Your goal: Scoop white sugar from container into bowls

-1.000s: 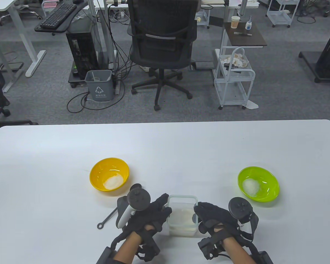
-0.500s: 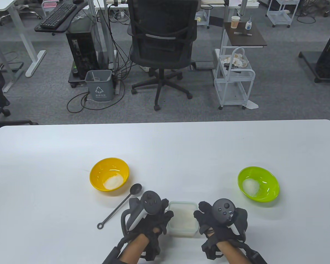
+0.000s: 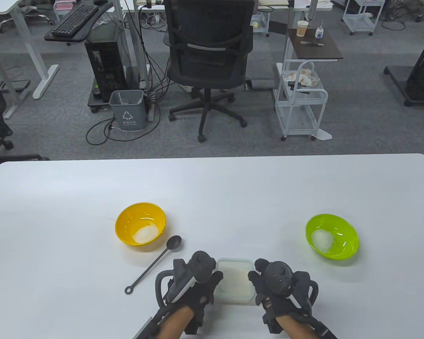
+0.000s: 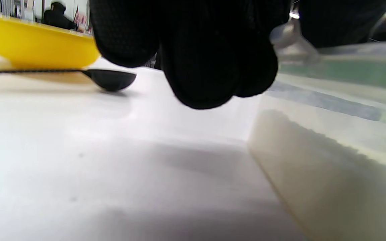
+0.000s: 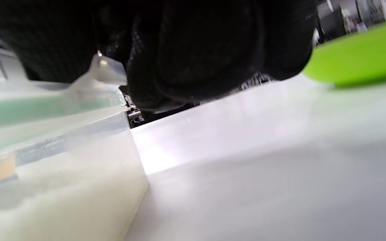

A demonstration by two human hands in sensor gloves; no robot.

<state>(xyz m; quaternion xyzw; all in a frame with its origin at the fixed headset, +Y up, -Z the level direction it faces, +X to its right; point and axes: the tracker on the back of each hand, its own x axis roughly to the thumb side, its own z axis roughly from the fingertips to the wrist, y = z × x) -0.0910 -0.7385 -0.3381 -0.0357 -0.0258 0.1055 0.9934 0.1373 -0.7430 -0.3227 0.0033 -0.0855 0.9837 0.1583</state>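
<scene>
A clear rectangular sugar container (image 3: 234, 280) with white sugar stands at the table's near edge, with a lid with a green seal on it. My left hand (image 3: 212, 279) grips its left side and my right hand (image 3: 256, 275) grips its right side. In the left wrist view my fingers (image 4: 206, 67) hang beside the container (image 4: 330, 134), at a clear latch. In the right wrist view my fingers (image 5: 206, 57) sit over the other latch of the container (image 5: 55, 174). A black spoon (image 3: 152, 265) lies free on the table, left of my left hand. A yellow bowl (image 3: 140, 223) and a green bowl (image 3: 332, 236) each hold sugar.
The white table (image 3: 212, 190) runs wide behind the bowls. The spoon's bowl (image 4: 111, 78) lies close to the yellow bowl (image 4: 35, 47). The green bowl (image 5: 360, 57) stands to the right of my right hand. An office chair and carts stand beyond the table.
Both hands have rolled inward and closed in on the container's sides. My left hand has shifted right and uncovered the spoon's head. The container's top now looks covered and white.
</scene>
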